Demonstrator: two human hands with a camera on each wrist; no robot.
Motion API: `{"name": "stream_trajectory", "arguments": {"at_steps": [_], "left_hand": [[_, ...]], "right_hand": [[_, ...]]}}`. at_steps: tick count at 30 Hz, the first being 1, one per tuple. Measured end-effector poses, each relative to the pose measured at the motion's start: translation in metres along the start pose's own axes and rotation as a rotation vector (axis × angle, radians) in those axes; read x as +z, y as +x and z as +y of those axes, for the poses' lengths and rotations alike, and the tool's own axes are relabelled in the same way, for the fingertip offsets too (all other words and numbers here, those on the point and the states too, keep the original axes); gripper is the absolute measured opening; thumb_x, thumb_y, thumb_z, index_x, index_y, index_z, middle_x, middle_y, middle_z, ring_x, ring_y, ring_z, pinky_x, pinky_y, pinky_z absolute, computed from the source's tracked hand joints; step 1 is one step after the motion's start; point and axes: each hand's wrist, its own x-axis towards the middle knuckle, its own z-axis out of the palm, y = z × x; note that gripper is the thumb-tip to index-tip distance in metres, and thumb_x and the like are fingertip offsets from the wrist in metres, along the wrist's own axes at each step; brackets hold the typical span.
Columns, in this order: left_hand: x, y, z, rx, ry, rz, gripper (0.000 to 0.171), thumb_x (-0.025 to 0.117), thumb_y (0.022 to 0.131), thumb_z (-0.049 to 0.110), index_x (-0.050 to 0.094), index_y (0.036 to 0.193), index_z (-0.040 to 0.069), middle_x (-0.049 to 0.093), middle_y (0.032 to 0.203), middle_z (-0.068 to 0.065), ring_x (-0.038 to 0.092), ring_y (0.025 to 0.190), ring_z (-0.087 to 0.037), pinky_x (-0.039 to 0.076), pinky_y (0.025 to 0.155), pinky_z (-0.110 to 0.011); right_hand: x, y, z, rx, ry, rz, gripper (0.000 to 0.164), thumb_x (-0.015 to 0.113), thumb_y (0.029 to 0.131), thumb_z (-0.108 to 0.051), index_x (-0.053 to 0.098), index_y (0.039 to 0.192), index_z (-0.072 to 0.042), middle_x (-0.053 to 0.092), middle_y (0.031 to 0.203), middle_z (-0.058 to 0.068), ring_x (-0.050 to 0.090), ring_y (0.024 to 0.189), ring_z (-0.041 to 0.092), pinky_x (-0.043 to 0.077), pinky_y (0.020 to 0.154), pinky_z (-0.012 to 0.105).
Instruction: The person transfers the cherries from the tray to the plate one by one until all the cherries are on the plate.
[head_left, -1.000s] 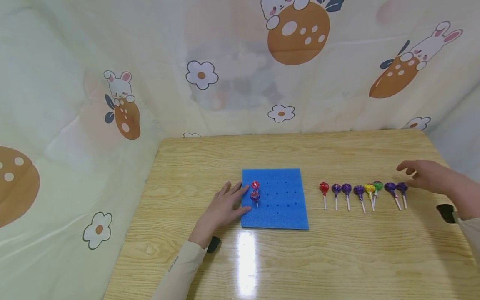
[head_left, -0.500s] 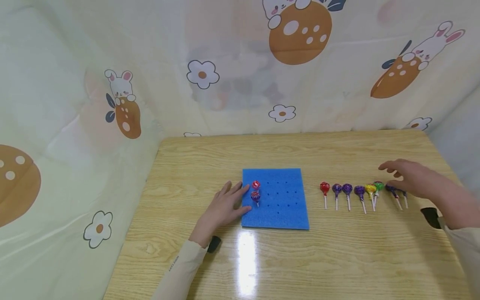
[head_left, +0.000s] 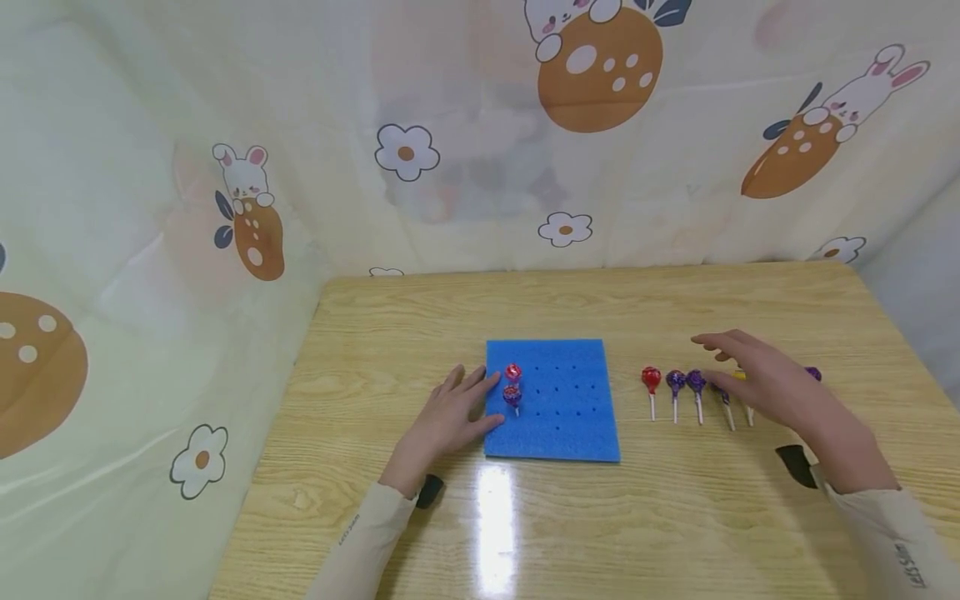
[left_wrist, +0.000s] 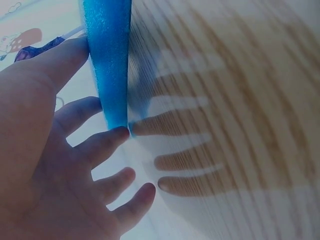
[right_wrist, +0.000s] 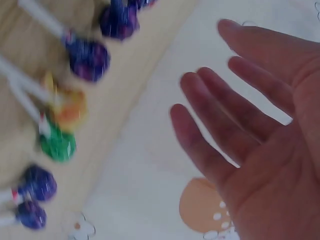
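Note:
My left hand [head_left: 446, 414] rests at the left edge of a blue foam board [head_left: 562, 442], its thumb and fingertips touching it. Two lollipops stand upright in the board's left part: a red one [head_left: 513, 372] behind and a purple-red one [head_left: 512, 395] in front. Over the row of lollipops on the right hovers my right hand [head_left: 776, 383], fingers loosely extended and holding nothing. Left of it lie a red lollipop [head_left: 651, 377] and several purple lollipops [head_left: 696, 381]. A yellow lollipop [right_wrist: 70, 110] and a green lollipop [right_wrist: 58, 144] show in the right wrist view; the hand mostly hides them in the head view.
Several small holes dot the board in rows. The wooden table [head_left: 405, 321] meets a curtain [head_left: 465, 192] printed with rabbits and flowers at the back and left. A bright light reflection [head_left: 495, 525] lies in front of the board.
My right hand has moved left along the lollipop row, from its right end to above its middle. My left hand has stayed at the board, and the lollipops have not moved.

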Motion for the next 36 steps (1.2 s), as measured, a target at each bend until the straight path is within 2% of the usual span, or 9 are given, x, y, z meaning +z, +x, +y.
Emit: {"name": "stream_trajectory", "arguments": {"at_steps": [6,12,14,16,19,21,30,36], "left_hand": [[0.001,0.000,0.000,-0.001,-0.001,0.003,0.070,0.054,0.099,0.056,0.029,0.160,0.029,0.024,0.168,-0.005,0.010,0.156,-0.039,0.020,0.120,-0.067],[0.001,0.001,0.000,-0.011,0.006,0.005,0.070,0.054,0.099,0.055,0.030,0.159,0.030,0.024,0.168,-0.005,0.010,0.156,-0.039,0.020,0.121,-0.066],[0.002,0.001,0.000,-0.012,0.009,0.006,0.069,0.054,0.099,0.054,0.030,0.159,0.029,0.024,0.168,-0.005,0.010,0.156,-0.039,0.020,0.121,-0.066],[0.003,0.002,-0.001,-0.014,0.013,0.003,0.069,0.054,0.099,0.054,0.030,0.159,0.030,0.023,0.168,-0.004,0.010,0.156,-0.038,0.020,0.121,-0.065],[0.003,0.002,-0.001,-0.018,0.007,0.001,0.069,0.055,0.099,0.054,0.030,0.159,0.030,0.023,0.168,-0.004,0.009,0.157,-0.038,0.020,0.121,-0.065],[0.003,0.002,-0.001,-0.018,0.006,-0.002,0.069,0.055,0.099,0.054,0.030,0.159,0.030,0.022,0.168,-0.004,0.009,0.157,-0.038,0.020,0.121,-0.065],[0.003,0.003,-0.001,-0.019,0.006,-0.001,0.069,0.055,0.099,0.054,0.030,0.159,0.030,0.023,0.168,-0.004,0.010,0.157,-0.038,0.021,0.121,-0.065],[0.002,0.003,0.000,-0.025,0.020,-0.003,0.070,0.054,0.099,0.056,0.030,0.159,0.030,0.023,0.168,-0.004,0.010,0.156,-0.037,0.021,0.121,-0.065]], "right_hand": [[0.021,0.007,-0.017,-0.058,0.007,0.104,0.053,0.072,0.093,-0.010,0.053,0.142,-0.009,0.061,0.127,0.016,0.065,0.107,0.035,0.057,0.073,0.048],[0.051,0.020,-0.038,-0.131,0.036,0.195,0.050,0.075,0.090,-0.009,0.058,0.138,-0.012,0.064,0.125,0.009,0.066,0.103,0.025,0.058,0.079,0.045],[0.062,0.026,-0.046,-0.159,0.050,0.198,0.048,0.074,0.091,-0.011,0.059,0.137,-0.011,0.065,0.124,0.010,0.065,0.095,0.023,0.058,0.075,0.041],[0.071,0.033,-0.055,-0.183,0.062,0.202,0.046,0.075,0.090,-0.012,0.061,0.135,-0.010,0.066,0.122,0.010,0.065,0.094,0.022,0.057,0.075,0.040],[0.083,0.042,-0.067,-0.237,0.064,0.208,0.045,0.077,0.089,-0.012,0.063,0.132,-0.007,0.067,0.120,0.011,0.066,0.098,0.026,0.058,0.079,0.042],[0.088,0.048,-0.076,-0.273,0.059,0.218,0.045,0.078,0.087,-0.012,0.064,0.129,-0.005,0.067,0.119,0.012,0.066,0.107,0.029,0.057,0.085,0.048],[0.099,0.068,-0.108,-0.325,0.046,0.168,0.040,0.075,0.091,-0.021,0.065,0.129,-0.009,0.067,0.122,0.011,0.065,0.114,0.029,0.056,0.095,0.048],[0.105,0.080,-0.121,-0.380,0.024,0.183,0.039,0.074,0.092,-0.023,0.066,0.129,-0.013,0.067,0.124,0.009,0.065,0.117,0.028,0.056,0.097,0.048]]}}
